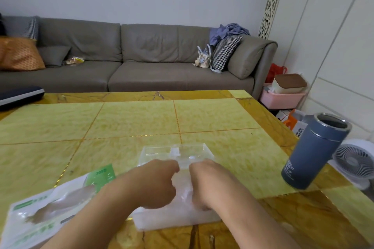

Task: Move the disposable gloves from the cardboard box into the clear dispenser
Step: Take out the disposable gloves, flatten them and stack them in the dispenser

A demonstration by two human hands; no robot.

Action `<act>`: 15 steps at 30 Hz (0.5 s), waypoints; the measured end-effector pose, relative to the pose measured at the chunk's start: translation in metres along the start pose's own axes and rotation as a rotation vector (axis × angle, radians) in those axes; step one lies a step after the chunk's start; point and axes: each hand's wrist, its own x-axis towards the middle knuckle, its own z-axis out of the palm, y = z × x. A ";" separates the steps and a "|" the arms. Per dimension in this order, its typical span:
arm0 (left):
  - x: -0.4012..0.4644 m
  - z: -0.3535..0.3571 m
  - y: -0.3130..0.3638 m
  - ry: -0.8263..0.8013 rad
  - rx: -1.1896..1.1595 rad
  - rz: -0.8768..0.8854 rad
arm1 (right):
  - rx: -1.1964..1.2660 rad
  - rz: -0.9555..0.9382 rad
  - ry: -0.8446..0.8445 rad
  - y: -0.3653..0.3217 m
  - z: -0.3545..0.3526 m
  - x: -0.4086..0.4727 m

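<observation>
— Why both hands on the pile at once?

— The disposable gloves [178,218] are a slack, slippery stack of thin film. My left hand [155,184] has its fingers curled into the top of the stack from one side, and my right hand [204,184] does the same from the other, so the pile is squeezed between them and shouldn't slide apart when I lift it.

— Where is the stack now?

— On the table [121,123], at the near edge, right in front of me. The clear dispenser [178,153] sits just beyond it, touching or nearly so; I can't tell which, since my knuckles cover the seam. I'd say I put it there so the carry is short.

— And the cardboard box?

— Pushed off to my left, lying flat — the cardboard box [46,208] with the green print. It looks emptied already, though I can't see inside.

— Which way does the stack run?

— Its long axis lies left to right across my view, broad face up. The dispenser's long side runs the same way, so in my judgement the stack can go in without turning.

— Anything in the way?

— The blue flask [315,151] stands well apart, on my right.
</observation>
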 end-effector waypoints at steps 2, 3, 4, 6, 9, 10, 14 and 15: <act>-0.005 -0.003 0.011 0.150 0.085 -0.009 | -0.044 0.006 -0.091 -0.004 -0.002 0.007; -0.005 -0.002 0.017 0.204 0.122 -0.014 | -0.055 0.004 -0.134 -0.006 -0.004 0.011; -0.005 0.001 0.023 0.222 0.147 -0.021 | -0.065 0.001 -0.169 -0.007 -0.005 0.014; 0.000 0.009 0.028 0.175 0.153 -0.058 | -0.086 0.009 -0.229 -0.010 -0.005 0.020; 0.008 0.022 0.021 0.071 0.125 -0.142 | -0.108 0.030 -0.260 -0.010 -0.004 0.023; 0.009 0.024 0.018 0.052 0.110 -0.166 | -0.094 0.025 -0.249 -0.009 -0.004 0.023; 0.013 0.024 0.011 -0.038 0.064 -0.203 | -0.030 0.007 -0.237 -0.006 -0.003 0.018; 0.014 0.023 0.013 -0.069 0.068 -0.203 | -0.020 0.010 -0.252 -0.006 -0.003 0.018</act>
